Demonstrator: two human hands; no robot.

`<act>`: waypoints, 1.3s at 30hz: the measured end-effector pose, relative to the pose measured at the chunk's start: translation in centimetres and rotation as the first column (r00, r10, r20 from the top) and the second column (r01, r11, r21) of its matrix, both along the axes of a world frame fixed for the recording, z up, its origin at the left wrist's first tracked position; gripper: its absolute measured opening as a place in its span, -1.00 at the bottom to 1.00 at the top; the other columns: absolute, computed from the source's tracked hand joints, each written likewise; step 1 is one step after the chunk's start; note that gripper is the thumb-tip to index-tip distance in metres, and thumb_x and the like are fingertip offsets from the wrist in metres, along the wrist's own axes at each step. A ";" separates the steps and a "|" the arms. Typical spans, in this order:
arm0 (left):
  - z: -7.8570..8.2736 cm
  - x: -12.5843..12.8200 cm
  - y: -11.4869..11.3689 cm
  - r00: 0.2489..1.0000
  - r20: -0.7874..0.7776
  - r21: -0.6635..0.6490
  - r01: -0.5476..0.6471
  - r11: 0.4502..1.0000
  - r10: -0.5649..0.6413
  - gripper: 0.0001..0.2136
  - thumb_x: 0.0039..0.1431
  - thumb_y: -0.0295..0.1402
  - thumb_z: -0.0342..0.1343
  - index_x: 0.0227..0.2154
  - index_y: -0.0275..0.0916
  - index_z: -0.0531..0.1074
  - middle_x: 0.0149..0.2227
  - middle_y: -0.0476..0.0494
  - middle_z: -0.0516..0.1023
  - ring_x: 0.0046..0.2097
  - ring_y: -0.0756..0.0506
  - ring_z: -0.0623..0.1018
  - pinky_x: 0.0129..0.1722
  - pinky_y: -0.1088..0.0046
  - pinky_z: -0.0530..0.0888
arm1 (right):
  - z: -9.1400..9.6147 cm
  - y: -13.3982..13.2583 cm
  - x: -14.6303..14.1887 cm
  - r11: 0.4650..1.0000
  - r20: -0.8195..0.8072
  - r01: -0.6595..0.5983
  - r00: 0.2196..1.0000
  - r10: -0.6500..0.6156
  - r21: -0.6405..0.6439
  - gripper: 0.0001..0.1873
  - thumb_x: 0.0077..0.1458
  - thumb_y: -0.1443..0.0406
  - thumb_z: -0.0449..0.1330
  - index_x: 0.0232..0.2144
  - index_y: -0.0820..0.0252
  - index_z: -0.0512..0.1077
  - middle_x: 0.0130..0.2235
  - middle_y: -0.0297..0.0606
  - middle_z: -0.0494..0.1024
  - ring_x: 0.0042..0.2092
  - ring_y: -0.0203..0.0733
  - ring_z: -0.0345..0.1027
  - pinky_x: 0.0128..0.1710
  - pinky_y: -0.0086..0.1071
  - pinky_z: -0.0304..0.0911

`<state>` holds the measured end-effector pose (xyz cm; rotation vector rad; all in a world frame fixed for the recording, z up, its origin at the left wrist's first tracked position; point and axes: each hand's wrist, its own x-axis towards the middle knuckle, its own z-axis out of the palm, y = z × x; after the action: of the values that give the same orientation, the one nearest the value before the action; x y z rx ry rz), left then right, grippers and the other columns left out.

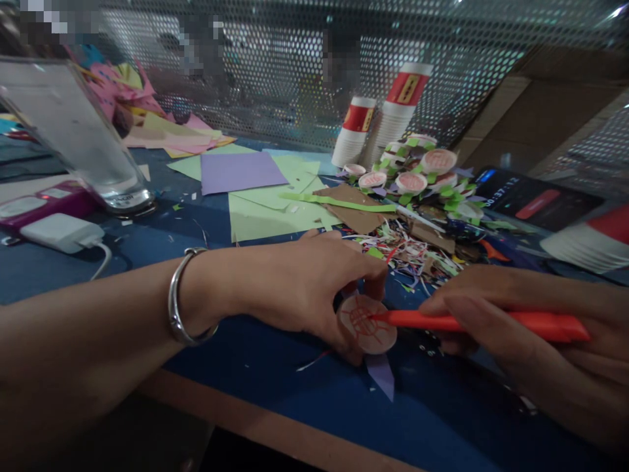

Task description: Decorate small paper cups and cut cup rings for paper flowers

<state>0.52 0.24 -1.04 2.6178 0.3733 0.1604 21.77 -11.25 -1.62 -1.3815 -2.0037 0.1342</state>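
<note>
Blue matting (275,393) covers the desk below a perforated metal screen (295,72). The left hand (304,288) pinches the rim of a small paper disc (367,323) between thumb and curled fingers, near the front edge. The right hand (496,314) has its fingers pressed together round an orange pen (481,322), whose tip touches the disc's red-marked face. A purple paper point (382,375) pokes out beneath. Behind lie paper scraps (417,252), decorated discs (417,174) and stacked paper cups (393,111)

Glass (93,151) far left, charger (61,233) just beside; purple sheet (240,172) mid surface (275,393); cup stacks (354,131) at back; phone (531,200) rt.
</note>
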 end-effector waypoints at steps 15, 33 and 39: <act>0.3 0.1 0.0 0.999 -0.034 -0.006 -0.013 1.000 0.013 -0.55 -0.08 -0.13 0.46 -0.15 -0.17 0.50 -0.20 -0.01 0.55 -0.18 -0.09 0.47 -0.29 0.45 0.25 | -0.3 -0.3 0.1 0.998 -0.043 -0.064 0.997 0.063 -0.008 -0.78 0.32 0.11 0.15 -0.35 -0.17 0.55 -0.49 -0.50 0.55 -0.50 -0.38 0.44 -0.56 -0.54 0.28; 0.2 0.2 0.2 1.000 -0.020 -0.003 -0.003 1.000 0.002 -0.54 -0.08 -0.10 0.46 -0.16 -0.18 0.51 -0.23 -0.02 0.56 -0.19 -0.11 0.46 -0.30 0.43 0.24 | 0.0 0.5 -0.1 0.986 -0.044 -0.169 0.985 0.169 0.008 -0.76 0.32 0.18 0.15 -0.40 -0.10 0.54 -0.55 -0.48 0.52 -0.60 -0.40 0.37 -0.63 -0.57 0.26; 0.2 0.2 0.3 1.000 -0.009 -0.014 0.008 1.000 -0.008 -0.54 -0.09 -0.09 0.45 -0.16 -0.18 0.50 -0.21 -0.02 0.56 -0.18 -0.11 0.47 -0.26 0.42 0.26 | 0.1 -0.2 -0.3 0.998 -0.073 0.014 0.997 -0.019 -0.068 -0.59 0.30 0.03 0.14 -0.54 -0.01 0.51 -0.61 -0.45 0.45 -0.63 -0.36 0.28 -0.64 -0.43 0.14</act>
<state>0.68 0.49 -0.85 2.6062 0.3662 0.1429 21.49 -11.41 -1.56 -1.4147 -1.9420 0.2436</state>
